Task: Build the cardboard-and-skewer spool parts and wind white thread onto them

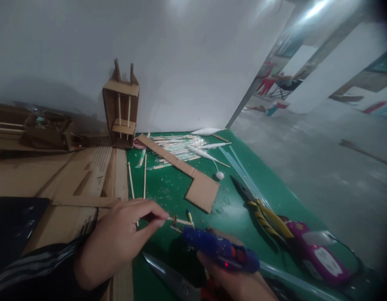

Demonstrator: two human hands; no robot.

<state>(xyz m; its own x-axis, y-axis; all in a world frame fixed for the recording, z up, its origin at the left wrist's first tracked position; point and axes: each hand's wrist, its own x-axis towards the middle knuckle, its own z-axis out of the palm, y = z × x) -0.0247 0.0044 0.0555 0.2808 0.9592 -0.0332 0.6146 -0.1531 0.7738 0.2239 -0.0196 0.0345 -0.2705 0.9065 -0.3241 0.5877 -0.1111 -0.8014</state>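
A thin pale stick is held by the left hand above a green worktop, near its front, while a blue glue gun is gripped in the right hand. The worktop is bounded at the back by a white wall and at the left by layered cardboard sheets; its right edge is run diagonally down beside a grey floor. Room for movement is left between an angled cardboard piece and the yellow-handled pliers, but less below, where a scissor blade is laid near the hands.

The stick is seen as short and slender, with a small brown bit partway along. The gun is marked by a glowing red light, and a translucent glue stick is seen behind it. The stick's long axis is set left to right, tipped slightly down, its free end pointed right. The gun's nozzle is aimed left, just beside the stick; whether they touch cannot be told. The left grip is narrowed to a thumb-and-finger pinch; the right is wrapped around the gun.
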